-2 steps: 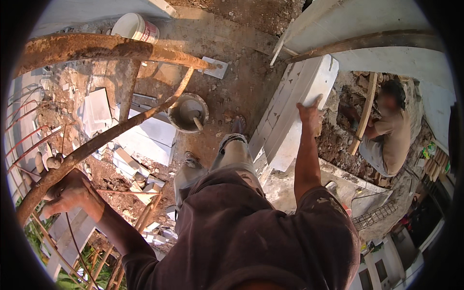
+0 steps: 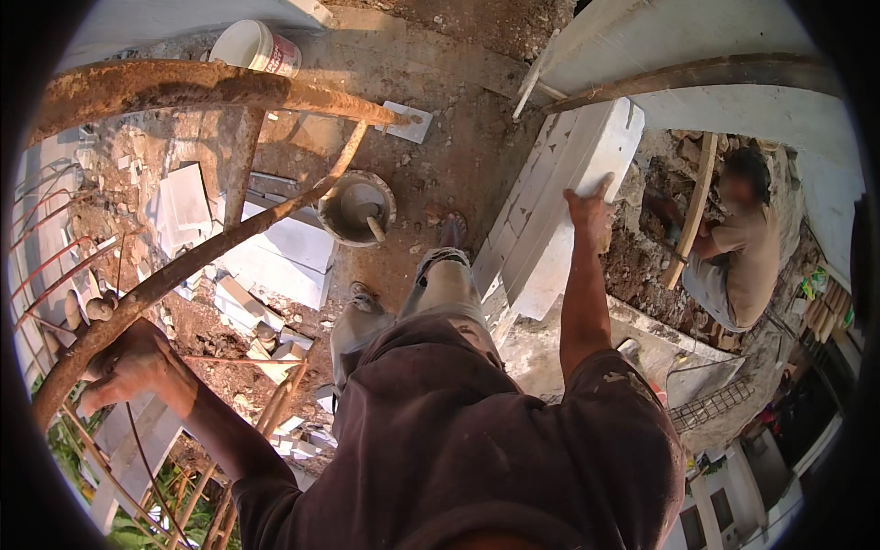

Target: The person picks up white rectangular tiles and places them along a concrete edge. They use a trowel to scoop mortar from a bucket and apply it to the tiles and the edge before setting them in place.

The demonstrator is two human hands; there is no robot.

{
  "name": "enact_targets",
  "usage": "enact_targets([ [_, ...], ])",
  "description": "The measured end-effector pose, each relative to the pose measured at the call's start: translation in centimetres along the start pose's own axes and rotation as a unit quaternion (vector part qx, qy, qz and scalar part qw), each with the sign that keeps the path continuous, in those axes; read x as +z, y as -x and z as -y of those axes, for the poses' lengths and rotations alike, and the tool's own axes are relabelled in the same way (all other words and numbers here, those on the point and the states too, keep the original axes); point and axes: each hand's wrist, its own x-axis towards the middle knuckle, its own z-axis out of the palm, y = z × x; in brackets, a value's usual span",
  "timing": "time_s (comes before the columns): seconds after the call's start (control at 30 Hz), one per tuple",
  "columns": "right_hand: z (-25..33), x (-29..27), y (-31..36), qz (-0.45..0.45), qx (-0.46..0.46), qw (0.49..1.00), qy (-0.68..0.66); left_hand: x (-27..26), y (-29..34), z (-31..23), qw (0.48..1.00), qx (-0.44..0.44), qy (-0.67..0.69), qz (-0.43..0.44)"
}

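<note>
My left hand (image 2: 137, 365) is wrapped round a brown, weathered scaffold pole (image 2: 188, 258) that slants across the left side; its fingertips show beyond the pole. My right hand (image 2: 591, 215) leans on the white upper face of a block wall (image 2: 559, 247), thumb and forefinger apart, the other fingers toward the wall's right edge and partly hidden. Between the pole and my feet stands a round mortar tub (image 2: 356, 186) with grey mix and a stick-like handle in it. A white board with a grey smear (image 2: 408, 124) lies past it.
Another person (image 2: 738, 243) crouches right of the wall beside an upright plank (image 2: 695, 211). A thicker pole (image 2: 183, 89) crosses the upper left, near a white bucket (image 2: 257, 48). White blocks and slabs (image 2: 284, 252) and rubble cover the left ground. Bent rebar (image 2: 64, 215) sticks out far left.
</note>
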Motion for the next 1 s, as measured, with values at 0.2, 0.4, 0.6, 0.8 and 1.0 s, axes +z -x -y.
enact_targets([
  [0.2, 0.8, -0.5, -0.4, 0.015, -0.016, 1.0, -0.022, -0.1, -1.0, 0.7, 0.999, 0.038, -0.017, 0.025],
  [0.4, 1.6, -0.3, -0.5, 0.007, -0.015, 1.0, -0.005, -0.8, -2.0, 1.2, 0.999, 0.038, -0.018, -0.006],
  [0.6, 0.2, 0.7, -1.3, 0.0, -0.053, 0.998, -0.027, 0.4, -1.1, 1.1, 0.992, 0.085, -0.087, -0.022],
  [0.8, 0.0, 1.0, -1.1, -0.001, -0.063, 0.998, -0.002, -3.2, -2.9, 2.4, 0.999, 0.042, 0.008, -0.014],
  [1.0, -2.5, -0.3, -2.9, 0.065, -0.151, 0.986, -0.042, 0.7, -0.6, 2.3, 0.998, 0.053, 0.034, -0.029],
])
